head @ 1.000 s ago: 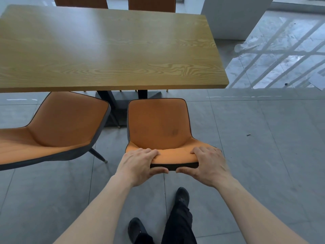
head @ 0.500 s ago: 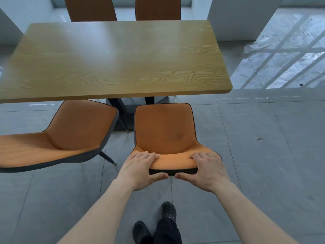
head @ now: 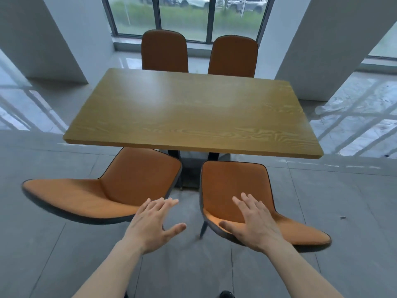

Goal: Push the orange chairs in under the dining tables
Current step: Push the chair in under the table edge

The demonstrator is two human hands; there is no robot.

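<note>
Both arms reach toward 12 o'clock, palms down. The left hand point(head: 153, 225) and right hand point(head: 253, 222) spread their fingers, holding nothing. The right chair point(head: 236, 186) sits partly under the counter point(head: 189, 112); the left chair point(head: 103, 190) is angled toward 9 o'clock.

A rectangular wooden table point(head: 193, 112) with a light grain top stands on a dark central base. On the near side, two orange padded chairs with dark grey shells sit with their seats partly under its edge: the left chair point(head: 103, 190) is turned askew, the right chair point(head: 236, 186) faces it more squarely. Two more orange chairs point(head: 164, 51) point(head: 233, 57) stand close against the far side, seemingly tucked in.
</note>
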